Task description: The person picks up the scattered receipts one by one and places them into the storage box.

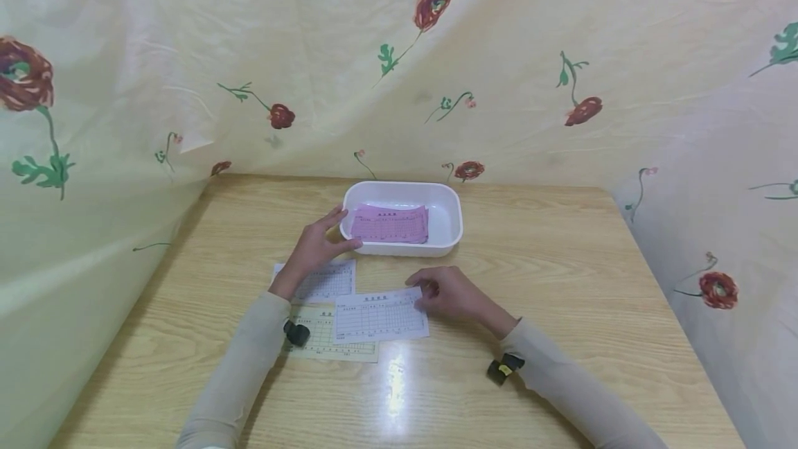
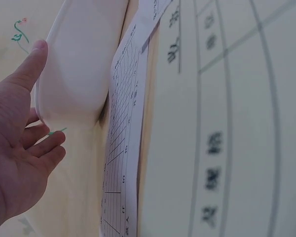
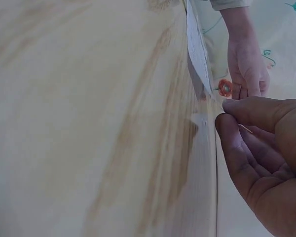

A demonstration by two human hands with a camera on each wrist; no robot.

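A white plastic tray [image 1: 445,217] stands at the back of the table with pink printed slips [image 1: 391,225] stacked inside. My left hand [image 1: 314,247] grips its left end, the thumb at the front rim and the index finger farther back; the left wrist view has this hand [image 2: 19,133] against the tray wall [image 2: 79,59]. Between thumb and forefinger, my right hand [image 1: 453,294] pinches the right edge of a white printed form [image 1: 380,316]. That form overlaps a pale yellow form [image 1: 337,352]. Another white form [image 1: 330,280] lies partly beneath my left wrist.
The wooden table [image 1: 548,262] extends to both sides of the tray and papers. A flowered cloth [image 1: 499,89] hangs behind the table and along its sides. Small dark wrist cameras sit on both sleeves.
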